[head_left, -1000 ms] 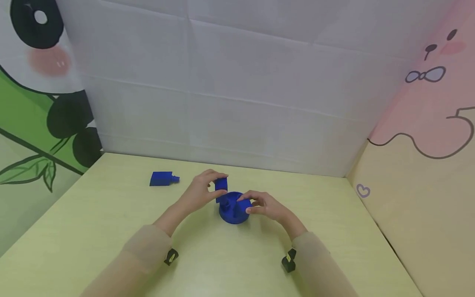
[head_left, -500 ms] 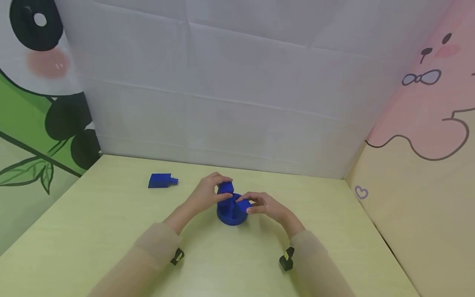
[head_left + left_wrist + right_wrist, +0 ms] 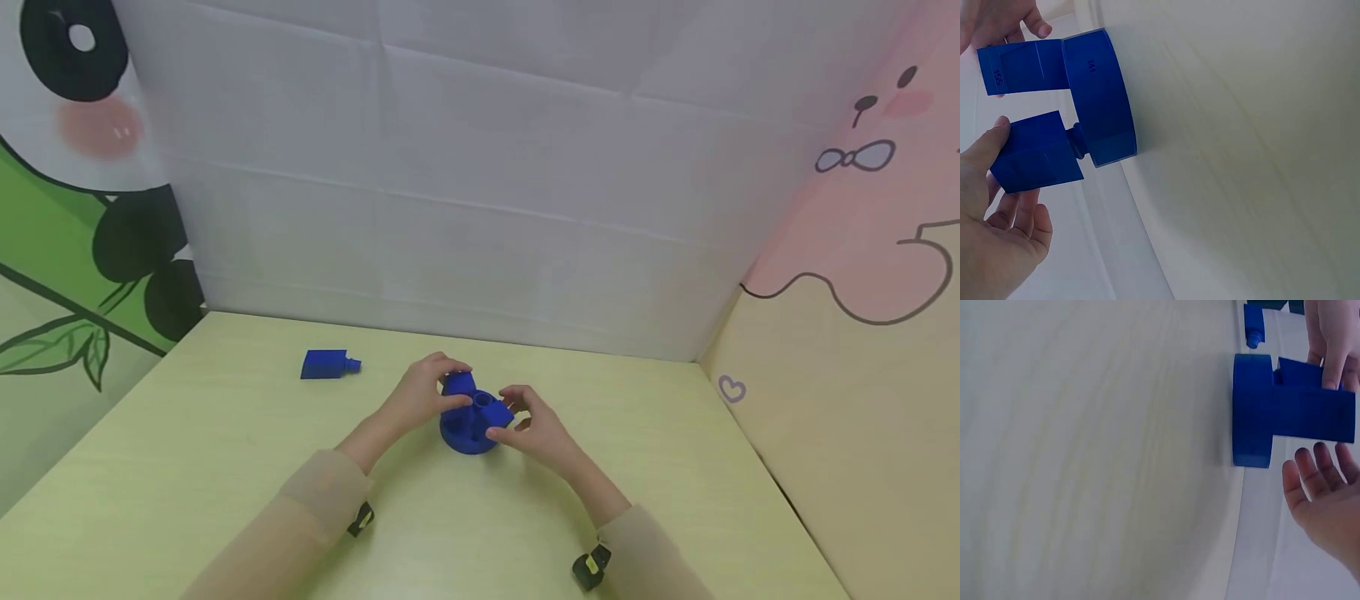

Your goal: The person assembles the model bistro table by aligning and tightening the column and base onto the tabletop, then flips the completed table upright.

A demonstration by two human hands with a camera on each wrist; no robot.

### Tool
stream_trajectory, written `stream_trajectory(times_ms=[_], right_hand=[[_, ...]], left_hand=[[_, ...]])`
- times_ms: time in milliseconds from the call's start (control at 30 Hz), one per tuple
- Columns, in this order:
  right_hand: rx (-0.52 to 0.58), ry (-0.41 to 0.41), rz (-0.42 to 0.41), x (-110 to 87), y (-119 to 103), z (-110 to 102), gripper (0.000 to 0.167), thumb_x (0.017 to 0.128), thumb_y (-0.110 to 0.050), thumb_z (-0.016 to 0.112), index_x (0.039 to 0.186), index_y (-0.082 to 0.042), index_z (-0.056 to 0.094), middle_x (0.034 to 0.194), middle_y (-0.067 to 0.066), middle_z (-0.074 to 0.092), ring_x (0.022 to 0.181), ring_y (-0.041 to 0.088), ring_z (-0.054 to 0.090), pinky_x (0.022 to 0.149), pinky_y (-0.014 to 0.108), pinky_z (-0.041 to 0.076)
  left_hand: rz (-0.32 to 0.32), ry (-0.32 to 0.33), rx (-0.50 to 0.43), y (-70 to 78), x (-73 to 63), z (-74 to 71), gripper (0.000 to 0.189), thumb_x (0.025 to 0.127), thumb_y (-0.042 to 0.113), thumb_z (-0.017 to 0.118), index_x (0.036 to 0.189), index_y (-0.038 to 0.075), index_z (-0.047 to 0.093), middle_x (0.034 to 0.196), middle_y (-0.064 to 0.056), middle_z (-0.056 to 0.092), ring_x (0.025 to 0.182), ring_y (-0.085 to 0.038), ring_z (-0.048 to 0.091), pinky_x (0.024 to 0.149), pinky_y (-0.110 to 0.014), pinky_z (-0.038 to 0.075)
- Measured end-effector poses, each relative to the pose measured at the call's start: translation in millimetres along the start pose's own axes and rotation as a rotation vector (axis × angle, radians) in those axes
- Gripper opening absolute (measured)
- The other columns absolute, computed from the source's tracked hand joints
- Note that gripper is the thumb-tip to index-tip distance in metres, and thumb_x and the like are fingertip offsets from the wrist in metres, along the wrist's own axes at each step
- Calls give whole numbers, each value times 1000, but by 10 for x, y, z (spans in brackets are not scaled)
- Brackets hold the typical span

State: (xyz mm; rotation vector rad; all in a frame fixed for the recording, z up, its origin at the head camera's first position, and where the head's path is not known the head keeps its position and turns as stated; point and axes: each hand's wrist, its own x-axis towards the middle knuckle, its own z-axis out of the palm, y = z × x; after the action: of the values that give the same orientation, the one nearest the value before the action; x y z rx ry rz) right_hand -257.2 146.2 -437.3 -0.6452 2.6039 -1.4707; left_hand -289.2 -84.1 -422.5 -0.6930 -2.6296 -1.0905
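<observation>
On the table a round blue base (image 3: 468, 439) carries an upright blue block (image 3: 497, 414) at its right. My left hand (image 3: 422, 395) pinches a second blue block (image 3: 1038, 153) between thumb and fingers. A narrow threaded-looking neck (image 3: 1077, 140) joins that block's lower end to the top of the base, and the block leans slightly. My right hand (image 3: 542, 430) is beside the right block, its fingers (image 3: 1310, 476) spread and apart from the block in the right wrist view. A round hollow (image 3: 483, 400) shows between the two blocks.
A third blue block (image 3: 325, 364) with a narrow neck lies on its side at the back left of the pale wooden table (image 3: 225, 433). A white cloth wall (image 3: 480, 208) rises behind the table, and a printed panel (image 3: 847, 275) borders it on the right.
My left hand has brought its block down and right onto the base. My right hand has loosened its grip on the right block, and its wrist has shifted toward me.
</observation>
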Motion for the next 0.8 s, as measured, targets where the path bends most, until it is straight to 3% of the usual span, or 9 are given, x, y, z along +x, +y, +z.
stream_trajectory(times_ms=[167, 367, 567, 800], right_hand=[[-66, 150, 49, -47, -126, 132, 61, 76, -38, 79, 120, -7, 50, 108, 7, 58, 92, 21, 56, 73, 28, 50], [-127, 230, 48, -55, -200, 171, 44, 77, -28, 78, 108, -5, 57, 92, 5, 62, 80, 18, 58, 68, 24, 50], [-127, 249, 14, -42, -163, 108, 35, 78, -21, 78, 105, -6, 62, 91, 4, 65, 83, 22, 62, 71, 25, 51], [-110, 205, -40, 18, -16, 7, 34, 79, -22, 77, 108, -9, 66, 96, 1, 68, 88, 22, 64, 78, 32, 53]], left_hand=[[-9, 5, -2, 13, 11, 12, 44, 77, 24, 79, 116, 10, 66, 101, -6, 61, 88, -20, 57, 76, -34, 53], [-4, 12, 20, 29, 13, 18, 44, 76, 26, 80, 115, 10, 66, 101, -6, 61, 88, -19, 57, 76, -34, 52], [-5, -9, 43, 27, -9, 17, 47, 77, 33, 78, 117, 10, 66, 100, -4, 61, 85, -18, 55, 72, -30, 50], [-3, -36, 42, 12, -31, 12, 50, 80, 36, 75, 120, 8, 64, 97, -4, 58, 82, -17, 51, 65, -24, 46]])
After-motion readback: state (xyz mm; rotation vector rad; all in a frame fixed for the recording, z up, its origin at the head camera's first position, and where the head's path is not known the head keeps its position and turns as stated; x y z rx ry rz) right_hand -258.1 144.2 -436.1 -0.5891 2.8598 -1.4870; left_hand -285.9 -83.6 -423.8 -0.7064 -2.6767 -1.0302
